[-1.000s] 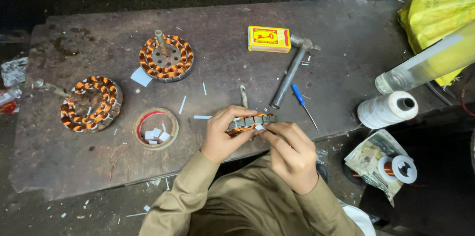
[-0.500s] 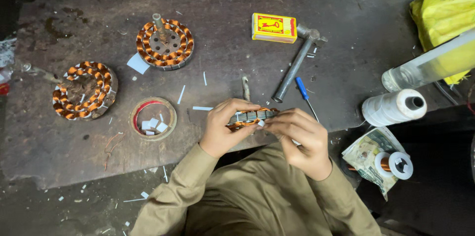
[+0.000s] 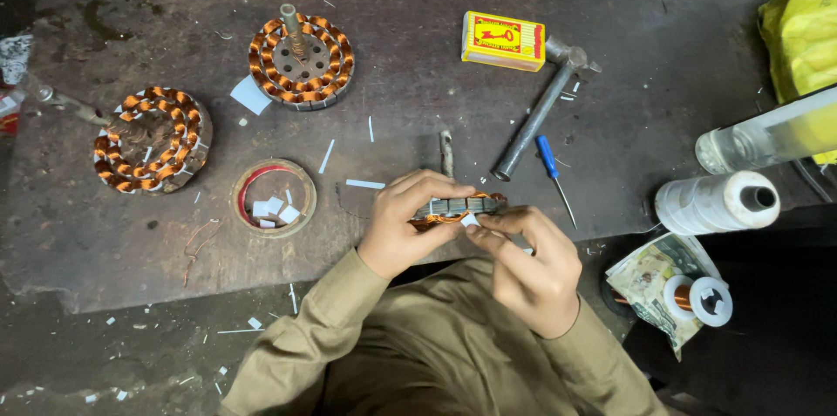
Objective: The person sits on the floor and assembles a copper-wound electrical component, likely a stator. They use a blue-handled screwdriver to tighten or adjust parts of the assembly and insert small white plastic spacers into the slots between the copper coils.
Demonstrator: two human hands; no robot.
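Note:
My left hand point(image 3: 406, 222) grips a round motor stator point(image 3: 453, 208) with copper windings, held edge-on above the near edge of the dark worktable point(image 3: 418, 67). My right hand point(image 3: 526, 263) meets it from the right, thumb and fingers pinching a small white slip point(image 3: 470, 219) against the stator's rim. Both sleeves are olive-brown. Most of the stator is hidden behind the fingers.
Two more wound stators point(image 3: 301, 54) point(image 3: 153, 139) lie at the left, with a shallow round lid of white slips point(image 3: 273, 198) between. A yellow box point(image 3: 503, 40), hammer point(image 3: 538, 115), blue screwdriver point(image 3: 551, 165), white thread spool point(image 3: 715, 201), clear bottle point(image 3: 767, 133) and copper wire spool point(image 3: 699, 298) sit right.
The view has shifted slightly. My hands stay closed on the stator, with the right fingers now pressing the white slip at its rim.

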